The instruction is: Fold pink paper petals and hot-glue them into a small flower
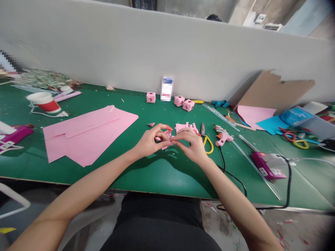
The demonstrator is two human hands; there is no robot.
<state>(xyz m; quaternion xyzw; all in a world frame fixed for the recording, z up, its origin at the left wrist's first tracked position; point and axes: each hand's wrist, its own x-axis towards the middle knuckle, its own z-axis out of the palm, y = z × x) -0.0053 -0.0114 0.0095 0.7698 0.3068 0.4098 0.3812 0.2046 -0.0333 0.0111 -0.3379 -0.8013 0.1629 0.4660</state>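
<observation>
My left hand (150,140) and my right hand (192,143) meet above the green table, fingertips almost touching. Thumb and fingers of each are pinched together on a small pink paper piece (168,134), largely covered by the fingers. A red-orange wrap (169,128) circles a left fingertip. Just behind my right hand lie cut pink paper strips (180,127), partly hidden by it. Yellow-handled scissors (209,145) rest to the right of that hand, and a pink glue gun (224,138) with a black cord lies beyond them.
Pink paper cubes (151,97) stand at the back near a white card (166,90). Large pink sheets (89,139) cover the left side, by a paper cup (44,102). On the right are a purple power strip (265,166), clear sticks and cardboard (272,90).
</observation>
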